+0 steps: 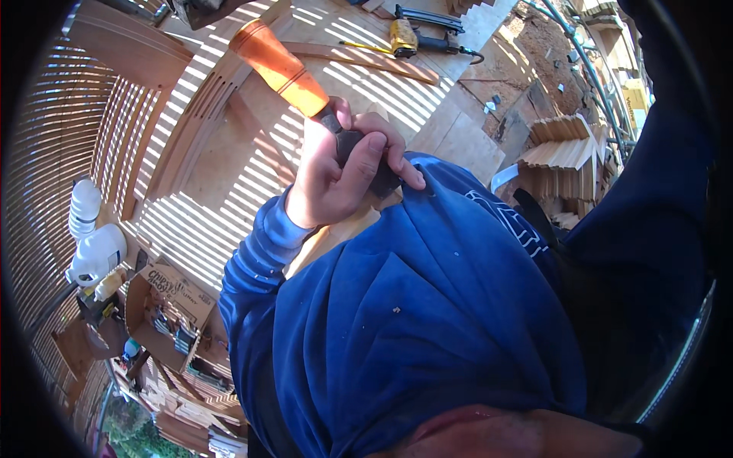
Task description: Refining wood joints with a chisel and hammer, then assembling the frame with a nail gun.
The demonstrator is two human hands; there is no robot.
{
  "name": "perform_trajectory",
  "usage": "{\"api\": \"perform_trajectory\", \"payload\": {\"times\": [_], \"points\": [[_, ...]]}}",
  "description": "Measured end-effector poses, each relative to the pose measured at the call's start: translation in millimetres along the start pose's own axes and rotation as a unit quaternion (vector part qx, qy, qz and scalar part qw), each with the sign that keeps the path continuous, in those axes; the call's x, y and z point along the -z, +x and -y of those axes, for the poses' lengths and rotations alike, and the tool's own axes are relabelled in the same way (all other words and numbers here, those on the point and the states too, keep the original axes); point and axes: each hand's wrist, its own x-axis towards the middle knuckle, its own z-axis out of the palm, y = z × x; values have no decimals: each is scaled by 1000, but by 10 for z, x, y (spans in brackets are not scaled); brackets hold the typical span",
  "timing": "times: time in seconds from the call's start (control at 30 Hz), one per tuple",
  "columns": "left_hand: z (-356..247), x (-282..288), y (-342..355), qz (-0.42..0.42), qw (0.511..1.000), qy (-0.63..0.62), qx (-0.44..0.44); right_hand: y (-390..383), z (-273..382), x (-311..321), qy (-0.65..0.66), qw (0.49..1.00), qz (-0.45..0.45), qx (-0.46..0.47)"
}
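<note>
My left hand (336, 164) is closed around the dark neck and blade of an orange-handled tool. Its tapered orange handle (282, 69) points up and to the left, away from my body. The dark flat blade (385, 182) reaches down toward the front of my blue sweatshirt (427, 275). My fingers cover much of the blade, so its exact kind is unclear. On the right, my dark-sleeved right arm (649, 191) is raised along the picture's edge, and its hand is out of view.
Striped sunlight falls on a plywood surface (206, 237). A wood strip (359, 61), a yellow pencil (365, 46) and a yellow-and-black nail gun (408, 38) lie at the far side. Stacked wood pieces (561, 160) stand right; a white jug (99, 252) and cardboard box (179, 294) are left.
</note>
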Motion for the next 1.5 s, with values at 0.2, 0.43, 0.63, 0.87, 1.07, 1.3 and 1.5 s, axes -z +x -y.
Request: {"api": "perform_trajectory", "payload": {"times": [0.2, 0.43, 0.63, 0.87, 1.07, 1.3, 1.5], "points": [[-50, -61, -15, -14, 998, -47, 35, 13, -265, -76, -7, 993, -55, 100], [-271, 18, 28, -92, 995, -31, -18, -226, -1169, -692, 95, 947, -276, 138], [-901, -190, -443, -236, 898, 315, 196, -1, -2025, -2226, 64, 918, -384, 74], [-882, -717, -701, -467, 668, 526, 241, 867, -2212, -3385, 236, 924, -295, -63], [-371, -873, -891, -654, 459, 589, 125, 2106, -2295, -3786, 244, 918, -285, -129], [-288, -792, -881, -710, 541, 447, -62, 2776, -2091, -3666, 168, 902, -395, 56], [-290, -787, -926, -712, 536, 444, -92, 853, -748, -2357, 332, 733, -260, 534]]}}
